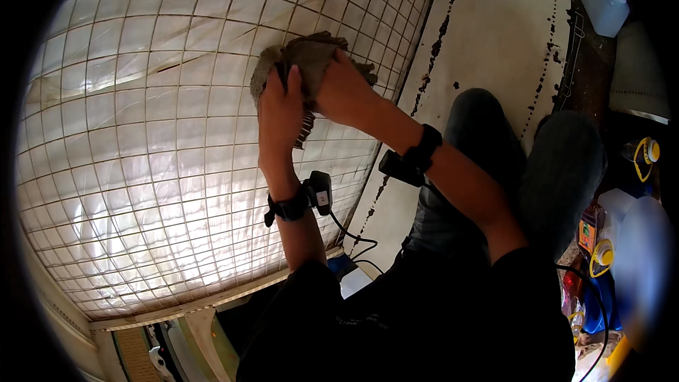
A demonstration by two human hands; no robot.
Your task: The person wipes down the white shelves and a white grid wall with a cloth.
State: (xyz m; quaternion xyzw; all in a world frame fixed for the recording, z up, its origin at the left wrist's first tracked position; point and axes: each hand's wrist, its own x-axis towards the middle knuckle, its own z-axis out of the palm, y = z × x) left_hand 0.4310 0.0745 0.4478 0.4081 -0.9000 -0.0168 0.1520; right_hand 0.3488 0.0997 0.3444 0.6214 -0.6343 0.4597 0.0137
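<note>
A crumpled grey-brown cloth [309,56] is bunched up against a white gridded surface [155,99] that looks like tiles. Both of my hands are on this cloth. My left hand [281,110] presses its near left side, thumb and fingers pointing away from me. Bent over the cloth's right part, my right hand [346,92] has its fingers closed into the folds. Between the two hands, a dark striped edge [305,131] hangs below the cloth; I cannot tell what it is. Fingertips are partly hidden in the fabric.
A cream panel [488,28] with dark, chipped lines runs beside my knees. Along the right stand a pale blue jug [602,0], bottles with yellow caps [602,253] and a blue container [601,301]. Black straps with small devices [320,193] sit on my wrists, with a cable trailing.
</note>
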